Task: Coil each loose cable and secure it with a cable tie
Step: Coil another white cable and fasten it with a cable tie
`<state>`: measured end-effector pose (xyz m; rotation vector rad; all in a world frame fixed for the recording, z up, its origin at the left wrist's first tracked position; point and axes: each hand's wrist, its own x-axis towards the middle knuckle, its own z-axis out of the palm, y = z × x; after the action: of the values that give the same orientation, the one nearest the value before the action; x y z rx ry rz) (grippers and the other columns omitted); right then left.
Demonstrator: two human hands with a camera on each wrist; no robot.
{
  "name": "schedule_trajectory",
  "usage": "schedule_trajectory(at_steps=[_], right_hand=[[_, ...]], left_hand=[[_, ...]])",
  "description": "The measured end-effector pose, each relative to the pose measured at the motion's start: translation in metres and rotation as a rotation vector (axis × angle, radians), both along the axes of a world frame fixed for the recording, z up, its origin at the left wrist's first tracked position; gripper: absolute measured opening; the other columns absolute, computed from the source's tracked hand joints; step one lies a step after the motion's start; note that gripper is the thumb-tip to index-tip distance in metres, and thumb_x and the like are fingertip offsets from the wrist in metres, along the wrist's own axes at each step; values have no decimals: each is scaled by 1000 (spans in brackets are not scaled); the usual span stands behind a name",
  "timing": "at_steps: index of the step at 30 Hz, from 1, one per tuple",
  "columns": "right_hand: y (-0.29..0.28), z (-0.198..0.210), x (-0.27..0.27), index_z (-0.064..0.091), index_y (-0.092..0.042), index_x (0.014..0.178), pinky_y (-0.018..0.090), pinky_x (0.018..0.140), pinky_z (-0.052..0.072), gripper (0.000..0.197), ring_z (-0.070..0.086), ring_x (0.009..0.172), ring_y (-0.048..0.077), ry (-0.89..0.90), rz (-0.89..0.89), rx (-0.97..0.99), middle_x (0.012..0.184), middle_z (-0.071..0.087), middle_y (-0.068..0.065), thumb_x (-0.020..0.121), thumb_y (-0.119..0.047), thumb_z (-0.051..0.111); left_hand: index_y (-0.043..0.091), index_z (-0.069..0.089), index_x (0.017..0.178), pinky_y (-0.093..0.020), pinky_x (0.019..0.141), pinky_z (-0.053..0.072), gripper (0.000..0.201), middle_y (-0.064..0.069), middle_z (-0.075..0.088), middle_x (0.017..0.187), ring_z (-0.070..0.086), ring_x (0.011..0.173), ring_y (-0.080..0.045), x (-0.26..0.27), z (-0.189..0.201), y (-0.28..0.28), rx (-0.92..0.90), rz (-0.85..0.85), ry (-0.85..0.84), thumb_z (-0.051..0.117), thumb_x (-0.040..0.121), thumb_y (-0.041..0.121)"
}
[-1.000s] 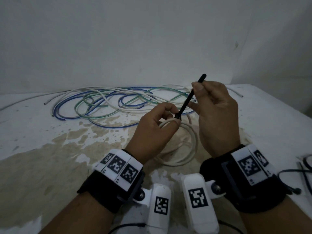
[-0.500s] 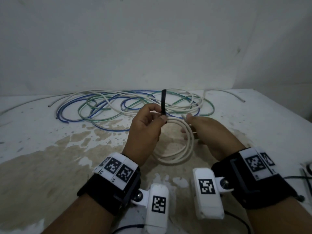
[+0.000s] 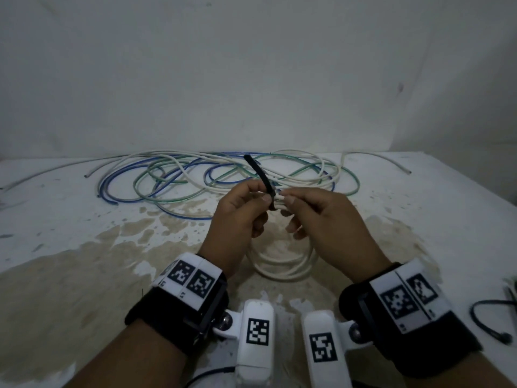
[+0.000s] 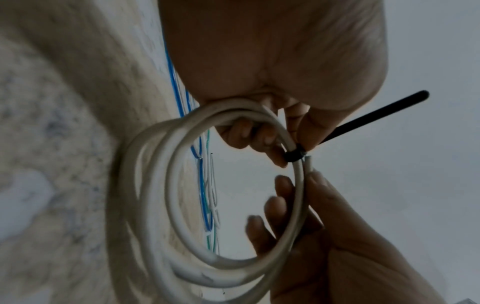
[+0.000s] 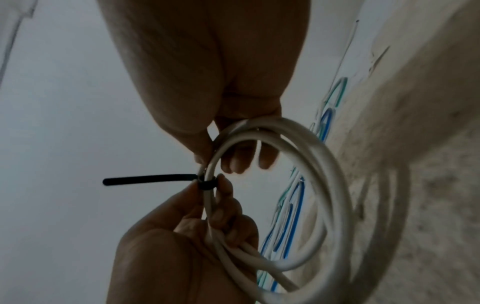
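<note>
A white cable coil (image 3: pixel 282 266) hangs between both hands above the stained table (image 3: pixel 84 247). A black cable tie (image 3: pixel 258 173) is cinched round the coil's top, and its loose tail sticks up and to the left. My left hand (image 3: pixel 261 201) pinches the coil right at the tie's head. My right hand (image 3: pixel 289 200) pinches the strands just right of the tie. In the left wrist view the tie (image 4: pixel 296 155) wraps the coil (image 4: pixel 155 185) below my left hand (image 4: pixel 262 139). From the right wrist, my right hand (image 5: pixel 215 158) holds the coil (image 5: pixel 324 164) above the tie (image 5: pixel 206 183).
Loose blue, green and white cables (image 3: pixel 179 175) lie tangled across the back of the table by the wall. A thin black cable (image 3: pixel 486 317) lies at the right edge. The table's right side drops off near the wall corner.
My right hand let go of the tie's tail and came down to pinch the coil beside the tie. The tail, which pointed up and right, now leans up and left.
</note>
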<state>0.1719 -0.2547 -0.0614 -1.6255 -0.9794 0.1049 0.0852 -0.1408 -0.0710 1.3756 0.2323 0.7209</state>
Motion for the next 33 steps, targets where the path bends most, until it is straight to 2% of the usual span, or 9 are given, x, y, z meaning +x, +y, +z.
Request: schedule_trajectory(at_steps=[3, 5, 12, 17, 21, 24, 27, 30, 33], right_hand=[[1, -1, 0, 72, -21, 98, 25, 74, 51, 17, 62, 76, 0, -93, -49, -18, 81, 64, -17, 91, -14, 58], [1, 0, -1, 69, -21, 92, 29, 76, 51, 12, 63, 83, 7, -106, -68, -14, 81, 64, -14, 91, -15, 58], [-3, 3, 2, 57, -13, 76, 31, 66, 46, 11, 59, 70, 18, -119, -82, -72, 74, 64, 3, 87, -13, 58], [-5, 5, 5, 60, -19, 69, 28, 64, 46, 17, 58, 65, 11, -127, -59, -91, 72, 66, 0, 85, -11, 63], [-7, 8, 3, 67, -23, 70, 16, 59, 44, 21, 56, 59, -1, -23, 11, -25, 65, 66, -10, 86, -11, 63], [-4, 7, 1, 64, -26, 76, 8, 59, 40, 23, 56, 60, -5, 14, 21, 0, 64, 64, -15, 91, -11, 57], [-1, 4, 2, 55, -33, 87, 17, 70, 42, 25, 57, 68, -4, 18, 29, -7, 75, 62, -12, 93, -9, 51], [-1, 5, 2, 54, -34, 91, 12, 69, 41, 29, 57, 67, -7, -20, 59, 24, 76, 61, -8, 92, -5, 51], [-2, 5, 2, 51, -40, 98, 7, 68, 40, 37, 58, 67, -9, -49, 104, 32, 69, 59, -8, 93, -3, 50]], left_hand=[[9, 58, 91, -22, 47, 28, 18, 7, 55, 60, 36, 51, -11, 0, -1, 0, -1, -17, -21, 45, 93, -3], [6, 58, 94, -22, 47, 28, 15, 4, 53, 62, 36, 51, -11, 0, 0, -1, -6, -11, -31, 46, 93, -3], [3, 56, 92, -19, 47, 33, 12, 9, 55, 59, 40, 49, -5, 1, -1, -5, 89, 80, -23, 50, 91, -8], [12, 62, 84, -10, 55, 39, 23, 1, 63, 76, 53, 56, 4, 1, -1, -7, 167, 80, -42, 55, 87, -10], [18, 67, 86, -7, 57, 41, 25, 13, 70, 73, 57, 60, 7, 1, 0, -9, 171, 66, -28, 59, 86, -5], [21, 66, 89, -10, 52, 39, 25, 15, 68, 67, 53, 54, 5, 1, 1, -10, 134, 85, -17, 57, 89, -3], [20, 65, 91, -18, 48, 34, 25, 14, 61, 57, 43, 48, 0, 0, 3, -11, 95, 92, -2, 53, 92, -3], [15, 65, 90, -24, 49, 27, 28, 12, 53, 49, 34, 47, -6, 0, 6, -11, 30, 64, -12, 48, 91, -7], [16, 65, 91, -20, 49, 32, 22, 11, 60, 57, 41, 47, -3, -2, 7, -12, 83, 46, -20, 53, 90, -2]])
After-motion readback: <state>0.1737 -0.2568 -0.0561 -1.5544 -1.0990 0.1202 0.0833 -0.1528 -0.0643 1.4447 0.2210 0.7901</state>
